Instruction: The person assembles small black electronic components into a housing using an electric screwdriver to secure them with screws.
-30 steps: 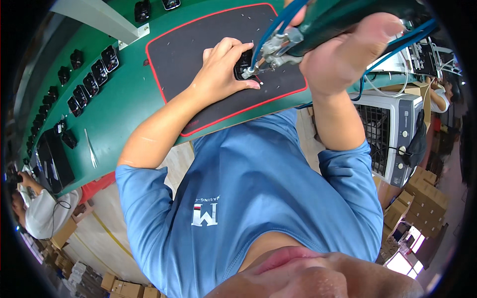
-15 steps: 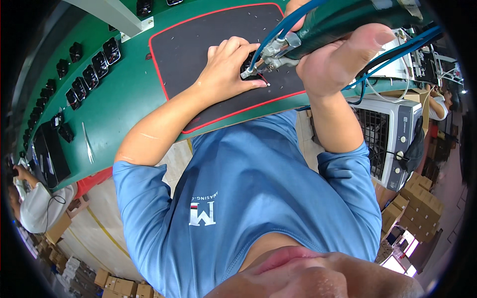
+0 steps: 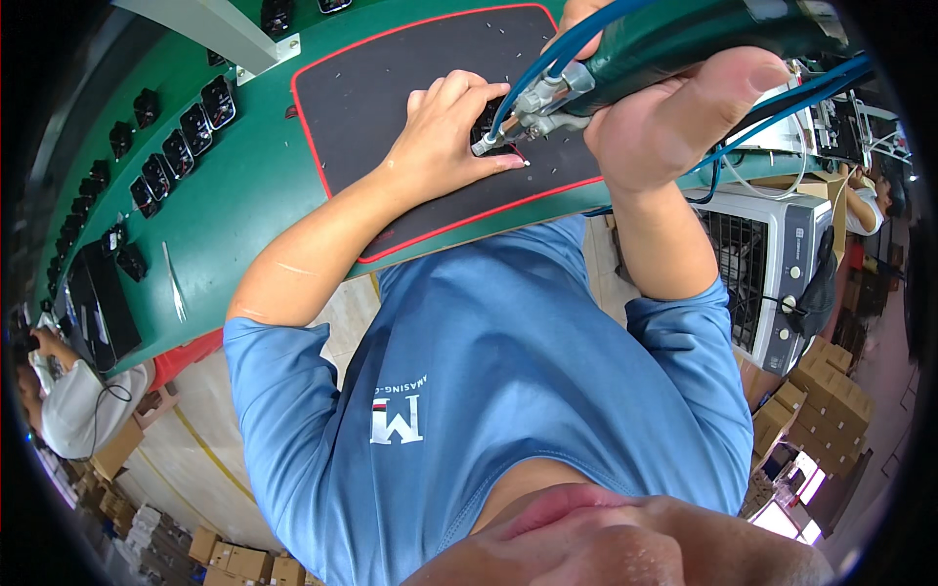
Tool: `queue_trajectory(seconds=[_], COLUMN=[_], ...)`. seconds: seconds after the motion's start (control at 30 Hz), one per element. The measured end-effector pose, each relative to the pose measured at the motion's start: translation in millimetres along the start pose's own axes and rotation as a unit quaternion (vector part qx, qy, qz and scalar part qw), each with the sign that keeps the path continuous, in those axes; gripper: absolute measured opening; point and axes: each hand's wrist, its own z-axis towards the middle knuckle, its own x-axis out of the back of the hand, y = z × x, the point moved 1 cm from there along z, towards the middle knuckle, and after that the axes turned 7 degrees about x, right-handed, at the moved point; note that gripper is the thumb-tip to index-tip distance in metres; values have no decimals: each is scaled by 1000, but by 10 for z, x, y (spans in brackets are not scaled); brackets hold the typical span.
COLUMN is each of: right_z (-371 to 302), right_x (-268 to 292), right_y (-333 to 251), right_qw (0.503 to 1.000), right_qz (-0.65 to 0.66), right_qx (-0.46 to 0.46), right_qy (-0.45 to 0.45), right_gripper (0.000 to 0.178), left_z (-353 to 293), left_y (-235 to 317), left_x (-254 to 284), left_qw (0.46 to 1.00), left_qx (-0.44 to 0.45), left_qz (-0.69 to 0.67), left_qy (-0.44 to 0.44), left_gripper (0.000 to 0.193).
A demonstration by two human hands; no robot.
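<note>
Driver axis: green hose-fed driver (image 3: 684, 41) slants down from upper right; nozzle (image 3: 483, 146) points lower left at black housing (image 3: 483, 119).
Right hand (image 3: 655, 127): curled round driver, thumb extended, far fingers partly hidden.
Left hand (image 3: 445, 132): thumb and forefinger part open, gripping housing between them.
Clearance: bare mat (image 3: 362, 107) leftward to red edge (image 3: 306, 127).

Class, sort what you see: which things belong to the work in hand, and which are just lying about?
In the work:
black part, held by the left hand
green tool, in the right hand
red-edged mat, beneath

Apparently lying about:
tweezers, on the green table
cartons
</note>
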Motion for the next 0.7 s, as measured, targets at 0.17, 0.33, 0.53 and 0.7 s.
queue_trajectory(seconds=[0.17,0.33,0.53,0.7], right_z=[4,-15,-60,-170], right_x=[83,45,75,67], right_y=[53,57,118,282], right_qw=[998,999,995,991], right_qz=[2,30,89,79], right_qx=[34,-10,-41,-89], right_qy=[-57,6,-16,60], right_gripper=[98,99,99,96], left_z=[2,6,31,44], left_y=[12,17,-42,-13], left_x=[8,21,2,12], left_qw=[1000,1000,999,999], left_qx=[2,13,-4,13], left_qz=[8,-5,-38,-49], left_qy=[-6,-18,10,-18], left_gripper=[83,83,83,80])
